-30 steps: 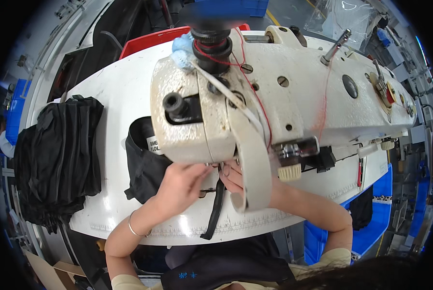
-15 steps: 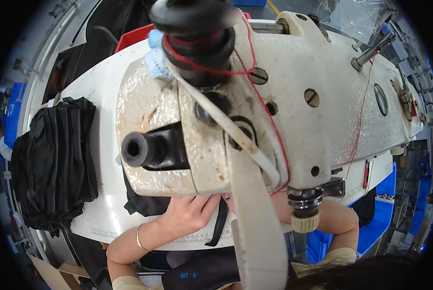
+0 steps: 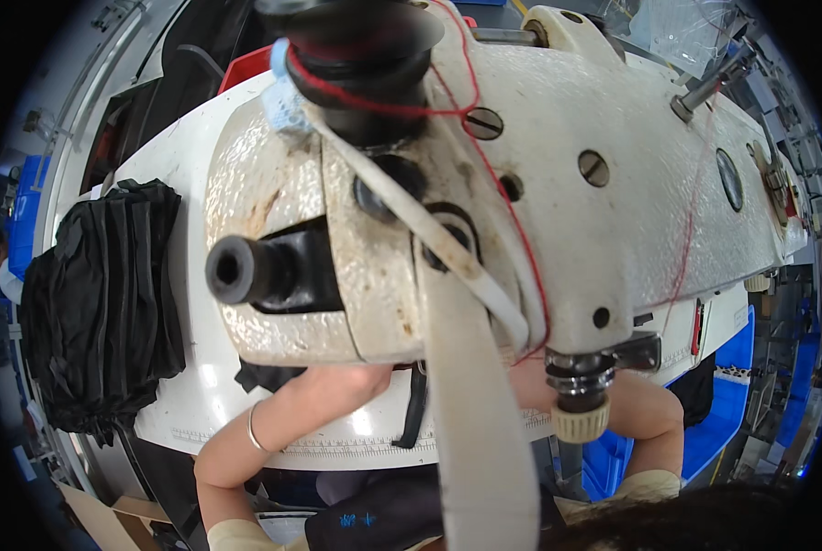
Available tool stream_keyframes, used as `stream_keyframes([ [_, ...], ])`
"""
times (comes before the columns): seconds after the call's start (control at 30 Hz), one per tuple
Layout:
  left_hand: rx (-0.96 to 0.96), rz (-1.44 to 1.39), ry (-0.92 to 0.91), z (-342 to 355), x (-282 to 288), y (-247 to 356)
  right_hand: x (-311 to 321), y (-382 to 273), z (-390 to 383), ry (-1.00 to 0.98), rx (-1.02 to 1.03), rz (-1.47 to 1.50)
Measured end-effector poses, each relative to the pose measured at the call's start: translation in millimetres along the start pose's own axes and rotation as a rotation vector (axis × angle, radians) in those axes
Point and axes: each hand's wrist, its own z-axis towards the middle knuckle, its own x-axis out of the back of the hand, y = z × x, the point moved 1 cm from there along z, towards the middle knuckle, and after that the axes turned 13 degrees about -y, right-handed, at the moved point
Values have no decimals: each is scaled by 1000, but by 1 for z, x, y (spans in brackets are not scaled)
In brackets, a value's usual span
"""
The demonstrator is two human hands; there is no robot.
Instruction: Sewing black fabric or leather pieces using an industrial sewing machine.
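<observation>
A white sewing machine head (image 3: 668, 211) with red thread, a black knob on top and a pale hanging strip (image 3: 475, 422) fills the view. Beneath its front edge is my left hand (image 3: 351, 386), with a thin bangle on the wrist; its fingers are hidden. Part of my right hand (image 3: 532, 384) shows behind the strip and the lower knurled knob (image 3: 580, 418), fingers out of sight. A black fabric strap (image 3: 411, 413) hangs beside my left hand, and a bit of black fabric (image 3: 259, 375) pokes out from under the head.
A white curved tabletop (image 3: 177, 418) with a ruler edge carries a pile of black fabric pieces (image 3: 99, 312) at the left. A blue bin (image 3: 737, 404) with black fabric stands at the right, a red bin (image 3: 250, 69) behind, and a cardboard box (image 3: 89, 519) at lower left.
The machine head looms larger and higher in view as my viewpoint shifts closer. My left hand has slipped further under it, and both hands' fingers are now hidden.
</observation>
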Motion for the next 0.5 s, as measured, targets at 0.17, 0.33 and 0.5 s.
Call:
stream_keyframes([
  [0.17,150,-190,-139,24,29,-6,7,14,7,200,2,-42],
  [0.33,-40,417,-148,12,49,57,24,-22,-9,196,215,-182],
  [0.5,-303,707,-109,-54,30,117,28,-62,-32,275,162,-79],
])
